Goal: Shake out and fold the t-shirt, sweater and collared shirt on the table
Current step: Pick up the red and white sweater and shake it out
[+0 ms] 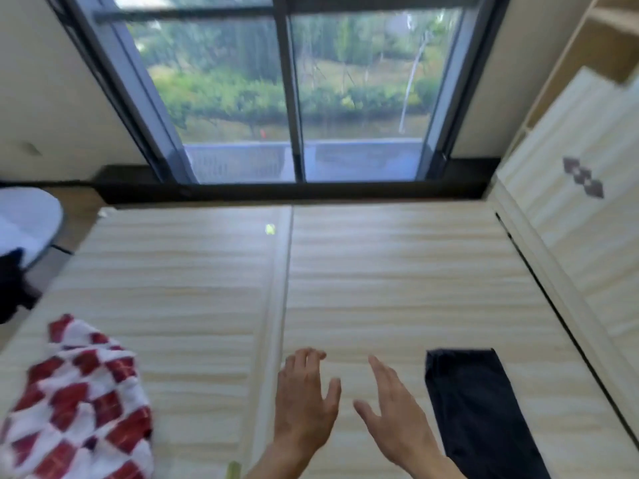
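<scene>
A crumpled red-and-white checked garment (77,406) lies on the pale wooden table (214,278) at the near left. A dark navy garment (479,406), folded into a long flat rectangle, lies at the near right. My left hand (304,399) and my right hand (394,416) hover side by side over the bare table between the two garments. Both hands are empty, with fingers spread. Neither hand touches any cloth.
A large sliding window (294,91) rises behind the table's far edge. A pale wooden cabinet (570,216) stands along the right side. At the far left are a white round object (27,223) and something black (12,285) beside the table.
</scene>
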`<state>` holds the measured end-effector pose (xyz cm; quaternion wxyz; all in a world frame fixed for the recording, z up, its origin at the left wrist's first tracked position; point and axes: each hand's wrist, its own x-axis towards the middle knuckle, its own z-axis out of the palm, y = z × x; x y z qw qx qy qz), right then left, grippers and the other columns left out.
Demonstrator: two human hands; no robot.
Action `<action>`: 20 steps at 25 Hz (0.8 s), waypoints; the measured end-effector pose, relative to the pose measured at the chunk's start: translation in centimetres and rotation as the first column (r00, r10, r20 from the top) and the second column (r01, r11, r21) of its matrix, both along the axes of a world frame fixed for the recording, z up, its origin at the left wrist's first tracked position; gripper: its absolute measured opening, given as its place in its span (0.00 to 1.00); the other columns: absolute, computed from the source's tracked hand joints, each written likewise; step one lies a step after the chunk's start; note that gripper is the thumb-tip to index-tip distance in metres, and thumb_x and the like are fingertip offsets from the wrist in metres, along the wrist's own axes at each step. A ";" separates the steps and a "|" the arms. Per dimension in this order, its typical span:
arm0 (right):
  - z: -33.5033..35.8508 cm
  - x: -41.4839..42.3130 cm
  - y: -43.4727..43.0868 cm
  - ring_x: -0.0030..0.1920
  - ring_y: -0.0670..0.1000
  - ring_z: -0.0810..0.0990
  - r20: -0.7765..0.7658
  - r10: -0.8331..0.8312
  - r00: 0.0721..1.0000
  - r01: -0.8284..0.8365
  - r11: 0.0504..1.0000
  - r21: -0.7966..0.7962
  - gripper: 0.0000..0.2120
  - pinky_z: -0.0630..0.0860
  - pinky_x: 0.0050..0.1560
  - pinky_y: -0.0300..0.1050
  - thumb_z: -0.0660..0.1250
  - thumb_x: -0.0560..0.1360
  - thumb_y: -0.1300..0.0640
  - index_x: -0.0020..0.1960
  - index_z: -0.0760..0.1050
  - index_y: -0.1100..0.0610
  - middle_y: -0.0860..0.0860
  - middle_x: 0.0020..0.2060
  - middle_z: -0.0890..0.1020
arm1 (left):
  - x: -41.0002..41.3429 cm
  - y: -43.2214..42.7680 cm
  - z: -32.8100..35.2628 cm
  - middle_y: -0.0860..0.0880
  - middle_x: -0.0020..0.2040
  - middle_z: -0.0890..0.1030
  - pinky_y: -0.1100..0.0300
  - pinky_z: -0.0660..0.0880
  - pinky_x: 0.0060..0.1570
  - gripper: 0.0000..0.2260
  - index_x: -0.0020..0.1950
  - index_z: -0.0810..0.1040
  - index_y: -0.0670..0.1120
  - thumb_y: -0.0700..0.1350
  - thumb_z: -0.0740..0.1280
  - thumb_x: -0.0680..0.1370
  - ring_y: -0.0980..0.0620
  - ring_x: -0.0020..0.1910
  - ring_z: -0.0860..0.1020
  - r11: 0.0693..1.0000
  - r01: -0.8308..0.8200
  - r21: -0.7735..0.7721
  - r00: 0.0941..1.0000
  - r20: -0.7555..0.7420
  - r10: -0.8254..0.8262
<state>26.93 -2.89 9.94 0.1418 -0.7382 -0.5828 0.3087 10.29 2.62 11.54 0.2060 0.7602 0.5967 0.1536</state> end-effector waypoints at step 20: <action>43.3 -22.7 -1.8 0.64 0.46 0.78 -0.004 0.241 0.970 -0.165 0.678 0.716 0.27 0.76 0.64 0.54 0.69 0.78 0.43 0.74 0.67 0.49 0.45 0.68 0.75 | -23.5 -7.7 42.4 0.48 0.60 0.79 0.57 0.66 0.60 0.15 0.62 0.79 0.46 0.52 0.68 0.79 0.48 0.60 0.76 0.781 -0.144 0.608 0.982 0.183 0.039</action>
